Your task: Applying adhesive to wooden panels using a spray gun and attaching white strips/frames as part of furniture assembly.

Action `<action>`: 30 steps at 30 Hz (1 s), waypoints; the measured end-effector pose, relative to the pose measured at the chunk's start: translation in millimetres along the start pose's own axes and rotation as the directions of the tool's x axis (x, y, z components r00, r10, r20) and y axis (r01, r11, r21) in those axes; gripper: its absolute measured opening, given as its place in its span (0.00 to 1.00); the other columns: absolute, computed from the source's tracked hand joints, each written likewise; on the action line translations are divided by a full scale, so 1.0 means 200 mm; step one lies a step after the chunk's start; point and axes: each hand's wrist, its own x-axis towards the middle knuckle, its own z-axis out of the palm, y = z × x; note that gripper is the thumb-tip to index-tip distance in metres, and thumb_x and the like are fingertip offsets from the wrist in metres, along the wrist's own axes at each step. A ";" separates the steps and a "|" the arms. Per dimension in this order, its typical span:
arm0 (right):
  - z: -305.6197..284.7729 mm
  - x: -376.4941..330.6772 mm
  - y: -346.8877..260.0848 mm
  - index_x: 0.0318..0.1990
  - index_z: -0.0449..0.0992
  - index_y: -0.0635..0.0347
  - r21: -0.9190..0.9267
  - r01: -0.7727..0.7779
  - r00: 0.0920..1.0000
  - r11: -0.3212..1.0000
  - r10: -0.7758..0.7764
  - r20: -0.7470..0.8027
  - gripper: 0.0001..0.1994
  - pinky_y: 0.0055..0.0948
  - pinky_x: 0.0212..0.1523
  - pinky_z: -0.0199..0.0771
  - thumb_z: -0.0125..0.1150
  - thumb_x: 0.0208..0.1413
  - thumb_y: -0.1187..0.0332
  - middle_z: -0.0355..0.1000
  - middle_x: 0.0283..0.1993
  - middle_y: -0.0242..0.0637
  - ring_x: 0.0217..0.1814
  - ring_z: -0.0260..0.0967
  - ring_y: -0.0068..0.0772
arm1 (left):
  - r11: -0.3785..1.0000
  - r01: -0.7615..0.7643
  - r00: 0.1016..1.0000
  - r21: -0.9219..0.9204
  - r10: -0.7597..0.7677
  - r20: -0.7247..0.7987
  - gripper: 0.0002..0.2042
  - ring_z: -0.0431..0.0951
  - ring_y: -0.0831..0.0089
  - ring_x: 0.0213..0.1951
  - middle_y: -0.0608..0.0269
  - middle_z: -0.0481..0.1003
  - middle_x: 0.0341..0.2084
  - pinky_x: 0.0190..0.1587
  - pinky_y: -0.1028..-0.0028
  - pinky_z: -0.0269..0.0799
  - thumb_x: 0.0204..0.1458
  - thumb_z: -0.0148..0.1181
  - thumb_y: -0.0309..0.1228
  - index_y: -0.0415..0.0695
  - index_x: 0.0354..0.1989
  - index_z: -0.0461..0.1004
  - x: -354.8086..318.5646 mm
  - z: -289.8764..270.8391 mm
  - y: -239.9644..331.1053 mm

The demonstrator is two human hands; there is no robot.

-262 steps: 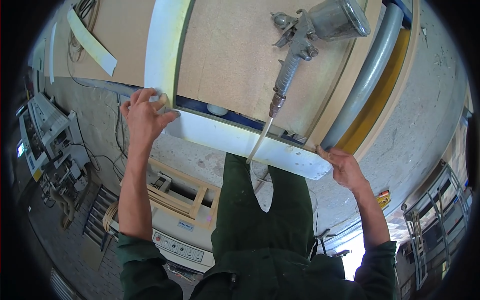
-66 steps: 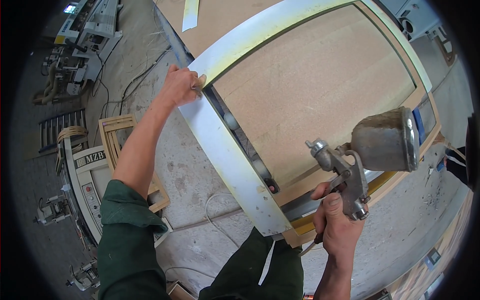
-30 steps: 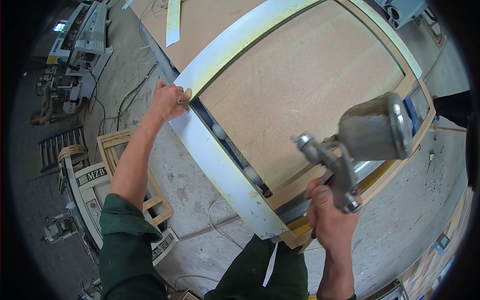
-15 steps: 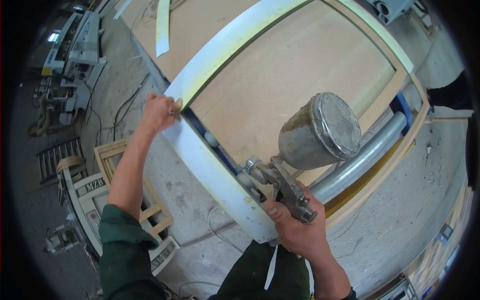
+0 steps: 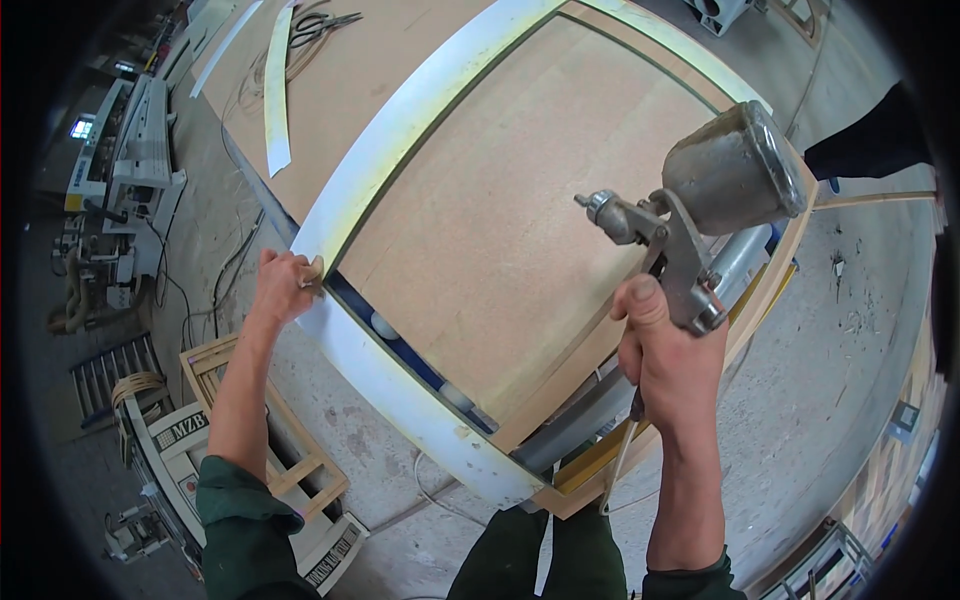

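My left hand is closed on the left corner of a large wooden frame, whose near and left sides are faced with white strips that have yellowish smears. The fingertips pinch the frame's inner edge. In my right hand is a metal spray gun with a paint-stained round cup on top. My fingers wrap round its handle, and a thin hose hangs below. The gun is over the right part of the frame, its nozzle pointing left. A tan board shows through the frame's opening.
Loose white strips and scissors lie on the board at the far left. A metal roller runs under the frame's right side. Machines and a wooden frame piece stand left. Another person's dark sleeve or leg shows at right.
My right hand has lifted the spray gun up and to the right, away from the near side of the frame. My left hand keeps its hold on the corner, lower left in view now.
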 end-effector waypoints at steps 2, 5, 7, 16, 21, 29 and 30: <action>-0.01 0.06 -0.02 0.35 0.75 0.63 0.016 0.019 0.999 1.000 -0.018 -0.028 0.22 0.19 0.12 0.52 0.66 0.62 0.48 0.72 0.26 0.32 0.13 0.58 0.16 | 1.000 0.006 1.000 0.004 -0.007 0.029 0.07 0.78 0.67 0.34 0.69 0.77 0.22 0.46 0.62 0.60 0.41 0.66 0.28 0.52 0.31 0.80 0.00 0.00 0.00; -0.07 0.14 -0.04 0.37 0.74 0.62 0.023 0.071 0.995 0.997 -0.070 -0.067 0.21 0.19 0.12 0.53 0.65 0.63 0.49 0.72 0.27 0.33 0.13 0.57 0.16 | 1.000 0.006 0.999 0.006 -0.006 0.048 0.09 0.78 0.67 0.34 0.68 0.77 0.23 0.47 0.62 0.60 0.39 0.68 0.28 0.51 0.32 0.81 0.02 0.00 0.02; -0.09 0.20 -0.04 0.36 0.73 0.62 0.027 0.097 0.991 0.995 -0.094 -0.093 0.21 0.20 0.12 0.53 0.64 0.64 0.49 0.72 0.27 0.32 0.13 0.57 0.16 | 1.000 0.007 0.999 0.006 -0.007 0.043 0.10 0.78 0.67 0.34 0.68 0.78 0.23 0.47 0.62 0.60 0.39 0.68 0.27 0.51 0.33 0.82 0.01 0.00 0.02; -0.25 0.45 -0.12 0.32 0.73 0.60 0.000 0.161 0.968 0.987 -0.158 -0.194 0.24 0.22 0.13 0.54 0.64 0.62 0.45 0.71 0.26 0.30 0.13 0.57 0.16 | 1.000 0.011 1.000 -0.009 -0.011 0.025 0.13 0.77 0.67 0.34 0.67 0.78 0.23 0.47 0.62 0.60 0.39 0.69 0.25 0.51 0.36 0.83 0.01 -0.02 0.02; -0.30 0.52 -0.16 0.35 0.73 0.60 0.028 0.175 0.966 0.984 -0.167 -0.196 0.23 0.22 0.12 0.54 0.65 0.62 0.46 0.71 0.29 0.30 0.13 0.57 0.16 | 1.000 0.015 1.000 -0.005 -0.015 0.024 0.13 0.77 0.67 0.34 0.67 0.77 0.23 0.47 0.62 0.60 0.38 0.69 0.26 0.50 0.36 0.84 0.02 -0.01 0.04; -0.17 0.29 -0.13 0.37 0.72 0.61 -0.017 0.065 0.993 0.998 -0.066 -0.096 0.20 0.22 0.13 0.52 0.62 0.67 0.50 0.71 0.28 0.32 0.13 0.56 0.17 | 0.997 0.077 0.995 -0.001 -0.077 0.060 0.08 0.78 0.65 0.35 0.66 0.77 0.23 0.49 0.60 0.60 0.35 0.70 0.29 0.50 0.28 0.82 -0.01 0.03 0.01; -0.16 0.23 -0.12 0.38 0.73 0.61 -0.008 0.060 0.995 0.998 -0.060 -0.074 0.19 0.22 0.13 0.52 0.61 0.67 0.51 0.71 0.29 0.32 0.13 0.56 0.17 | 0.997 0.075 0.995 0.015 -0.076 0.071 0.07 0.78 0.65 0.36 0.66 0.78 0.24 0.49 0.60 0.61 0.36 0.70 0.29 0.50 0.26 0.82 0.00 0.01 0.02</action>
